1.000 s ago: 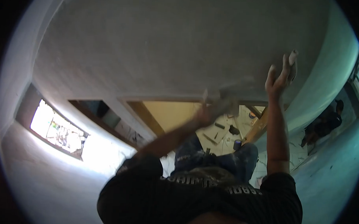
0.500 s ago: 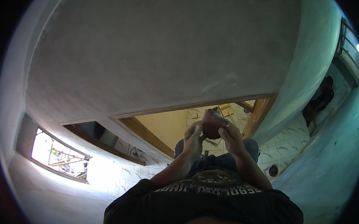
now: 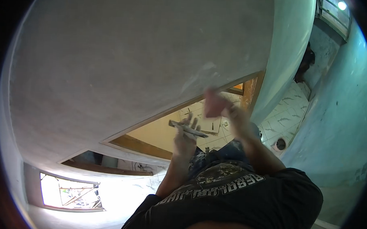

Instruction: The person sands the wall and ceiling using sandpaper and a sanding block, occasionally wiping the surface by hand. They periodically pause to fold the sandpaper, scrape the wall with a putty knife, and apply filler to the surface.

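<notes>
Across the palm of my left hand lies a narrow grey, whitish-smeared flat piece, gripped at the thumb while several fingers spread beyond it. To the right, my right hand is closed on a reddish sheet-like piece, blurred by motion, with its far end close to the grey wall surface. The two hands are apart, in front of my body and over the opening with the wooden frame.
A wooden post stands right of the opening, above a tiled floor. A round white container sits on the floor at right. Another person is at the upper right. A bright window shows at lower left.
My hands, together at the reddish piece before, have separated. My right hand keeps that piece and has risen; the grey flat piece now shows in my left hand. The view has shifted.
</notes>
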### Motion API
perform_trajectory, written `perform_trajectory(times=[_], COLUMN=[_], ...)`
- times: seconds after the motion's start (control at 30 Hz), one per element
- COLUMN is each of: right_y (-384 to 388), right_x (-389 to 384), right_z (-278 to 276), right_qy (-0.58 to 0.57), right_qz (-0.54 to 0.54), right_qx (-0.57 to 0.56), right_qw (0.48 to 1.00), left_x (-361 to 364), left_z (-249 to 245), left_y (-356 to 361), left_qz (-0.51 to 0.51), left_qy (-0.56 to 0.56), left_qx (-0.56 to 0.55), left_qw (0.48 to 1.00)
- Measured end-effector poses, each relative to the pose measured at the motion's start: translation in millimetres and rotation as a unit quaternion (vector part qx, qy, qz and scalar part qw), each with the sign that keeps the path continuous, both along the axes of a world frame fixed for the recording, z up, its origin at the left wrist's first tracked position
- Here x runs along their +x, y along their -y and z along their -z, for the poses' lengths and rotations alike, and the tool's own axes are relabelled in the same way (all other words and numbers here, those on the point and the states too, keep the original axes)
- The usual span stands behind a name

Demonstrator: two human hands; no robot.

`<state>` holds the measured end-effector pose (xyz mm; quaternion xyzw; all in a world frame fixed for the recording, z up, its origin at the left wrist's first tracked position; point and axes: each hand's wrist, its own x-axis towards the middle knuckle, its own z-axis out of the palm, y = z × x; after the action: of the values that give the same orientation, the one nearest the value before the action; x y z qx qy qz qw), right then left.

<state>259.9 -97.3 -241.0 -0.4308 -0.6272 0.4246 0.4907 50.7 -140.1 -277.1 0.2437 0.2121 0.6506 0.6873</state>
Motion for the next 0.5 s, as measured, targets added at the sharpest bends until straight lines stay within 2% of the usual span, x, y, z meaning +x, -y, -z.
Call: perform_trajectory(times=[0.03,0.07,0.1,0.17,0.2,0.23,0.3,0.37,0.4,0.43,0.47,0.5], right_y=[-7.2,-35.8,-45.4,-97.2,-120.0,-138.5,-171.1,-184.3,-163.6,-158.2,-164.6,-171.9], right_x=[22.0,34.0,39.3,76.0,80.8,78.1,65.0,31.1,4.2,-15.4,-28.4,-41.2], right_z=[-35.0,-22.9,-61.9,-81.0,-86.9,-93.7,-100.8,-86.9,-87.0,-67.4,-43.2,-18.2], right_qy=[0.056,0.064,0.015,0.156,0.159,0.162,0.174,0.045,-0.024,0.166,0.364,0.475], right_qz=[0.095,0.286,0.385,0.473,0.486,0.5,0.534,0.491,0.407,0.334,0.305,0.341], right_qx=[0.119,0.233,0.315,0.47,0.487,0.504,0.533,0.406,0.19,0.218,0.446,0.65], right_qw=[0.987,0.927,0.867,0.728,0.708,0.685,0.632,0.769,0.893,0.902,0.759,0.486], left_x=[-11.6,-23.2,-33.5,-41.4,-41.5,-45.7,-48.9,-49.5,-51.8,-53.3,-54.3,-57.4], left_z=[-1.2,-1.9,-0.4,-2.2,-2.9,2.0,7.5,12.9,17.2,20.8,23.2,25.5], left_y=[1.6,3.7,6.7,15.0,17.4,17.5,24.6,27.3,32.1,35.2,34.1,35.4], left_qz=[-0.022,-0.045,-0.03,-0.041,-0.052,-0.023,-0.02,-0.024,-0.024,-0.026,-0.025,-0.043], left_qy=[0.015,0.03,0.025,0.016,0.006,0.011,-0.001,-0.018,-0.018,0.001,0.019,0.004], left_qx=[0.004,0.009,0.03,-0.003,-0.034,0.003,-0.016,-0.019,-0.013,-0.028,-0.046,-0.07], left_qw=[1.0,0.998,0.999,0.999,0.998,1.0,1.0,0.999,0.999,0.999,0.998,0.997])
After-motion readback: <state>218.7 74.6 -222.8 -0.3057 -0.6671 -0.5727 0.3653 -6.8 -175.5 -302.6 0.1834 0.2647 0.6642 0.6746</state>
